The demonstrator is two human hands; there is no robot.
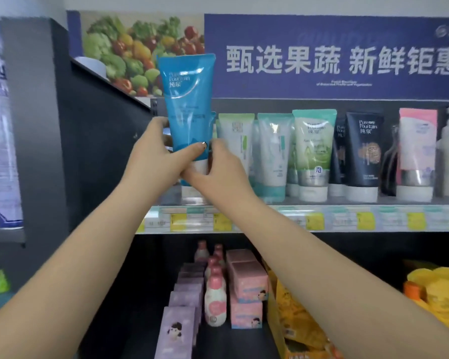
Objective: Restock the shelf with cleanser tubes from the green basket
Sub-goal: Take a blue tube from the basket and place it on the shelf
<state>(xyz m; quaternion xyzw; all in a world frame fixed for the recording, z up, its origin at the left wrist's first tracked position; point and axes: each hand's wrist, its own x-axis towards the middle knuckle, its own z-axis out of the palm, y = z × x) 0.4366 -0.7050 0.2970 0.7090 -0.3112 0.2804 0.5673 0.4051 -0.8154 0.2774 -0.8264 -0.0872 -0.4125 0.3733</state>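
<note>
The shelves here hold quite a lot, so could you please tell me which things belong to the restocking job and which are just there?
Part of the job:
- blue cleanser tube, upright, held by left hand and right hand
- tubes already standing on the upper shelf

Just there:
- pink bottles and pink boxes below
- yellow packets
- fruit-and-vegetable banner

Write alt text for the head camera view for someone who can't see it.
Both hands, left hand and right hand, hold a blue cleanser tube upright, cap down, at the left end of a shelf lined with standing tubes in green, black and pink. Below are pink bottles and boxes.
</note>
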